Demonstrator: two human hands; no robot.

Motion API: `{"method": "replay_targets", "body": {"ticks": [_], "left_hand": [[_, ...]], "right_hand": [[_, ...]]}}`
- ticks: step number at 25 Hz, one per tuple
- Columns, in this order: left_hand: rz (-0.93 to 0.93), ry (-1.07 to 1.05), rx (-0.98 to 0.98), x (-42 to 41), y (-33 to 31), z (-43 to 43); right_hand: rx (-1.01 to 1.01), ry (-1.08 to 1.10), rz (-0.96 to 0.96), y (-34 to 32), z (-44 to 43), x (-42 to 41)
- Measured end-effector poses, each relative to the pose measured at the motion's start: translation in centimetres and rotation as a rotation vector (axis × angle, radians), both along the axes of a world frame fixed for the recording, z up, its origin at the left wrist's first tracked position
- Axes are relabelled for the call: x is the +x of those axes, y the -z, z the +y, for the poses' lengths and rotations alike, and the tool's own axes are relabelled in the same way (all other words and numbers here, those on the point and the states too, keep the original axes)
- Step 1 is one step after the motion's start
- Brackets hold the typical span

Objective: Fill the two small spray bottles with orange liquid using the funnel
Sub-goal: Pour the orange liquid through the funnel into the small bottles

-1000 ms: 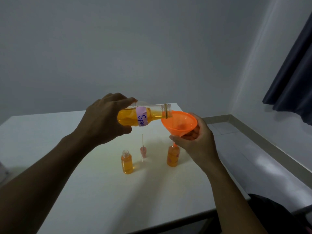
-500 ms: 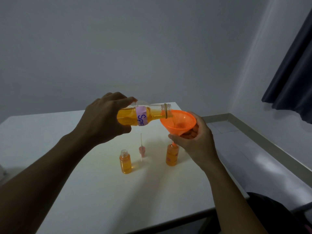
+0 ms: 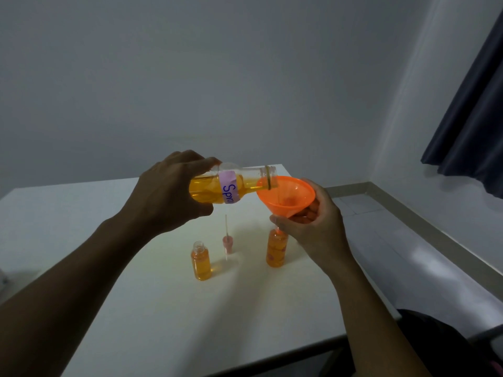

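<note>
My left hand (image 3: 171, 194) grips a clear bottle of orange liquid (image 3: 231, 187) with a pink label, tipped on its side, its mouth over the rim of an orange funnel (image 3: 288, 194). My right hand (image 3: 315, 227) holds that funnel from below, its spout set in the neck of the right small spray bottle (image 3: 276, 250), which looks nearly full of orange liquid. The left small spray bottle (image 3: 201, 261) stands uncapped, also holding orange liquid. A pink spray cap (image 3: 227, 242) with its thin tube pointing up stands between the two.
The white table (image 3: 163, 308) ends at a front edge near me and a right edge just past the right bottle. A tiled floor and skirting lie to the right, and a dark curtain (image 3: 473, 110) hangs at the far right.
Both hands keep their grips. The big bottle stays tipped into the funnel, and the liquid level in the right small bottle appears slightly higher.
</note>
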State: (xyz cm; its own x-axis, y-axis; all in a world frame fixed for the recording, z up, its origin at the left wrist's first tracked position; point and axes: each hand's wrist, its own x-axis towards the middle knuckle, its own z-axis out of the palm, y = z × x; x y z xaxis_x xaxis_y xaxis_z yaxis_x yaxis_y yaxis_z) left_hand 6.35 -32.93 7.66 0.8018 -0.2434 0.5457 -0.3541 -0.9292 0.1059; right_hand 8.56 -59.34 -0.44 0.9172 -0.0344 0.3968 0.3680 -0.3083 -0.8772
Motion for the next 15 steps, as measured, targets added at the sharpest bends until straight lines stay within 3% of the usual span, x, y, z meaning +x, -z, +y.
{"method": "replay_targets", "body": {"ticks": [6,15], "left_hand": [[0.019,0.016,-0.049,-0.3,0.1,-0.1],[0.06,0.021,-0.298,-1.0,1.1,-0.3]], "right_hand": [[0.006,-0.009,0.001,0.0,0.0,0.1],[0.006,-0.006,0.001,-0.2,0.1,0.0]]}}
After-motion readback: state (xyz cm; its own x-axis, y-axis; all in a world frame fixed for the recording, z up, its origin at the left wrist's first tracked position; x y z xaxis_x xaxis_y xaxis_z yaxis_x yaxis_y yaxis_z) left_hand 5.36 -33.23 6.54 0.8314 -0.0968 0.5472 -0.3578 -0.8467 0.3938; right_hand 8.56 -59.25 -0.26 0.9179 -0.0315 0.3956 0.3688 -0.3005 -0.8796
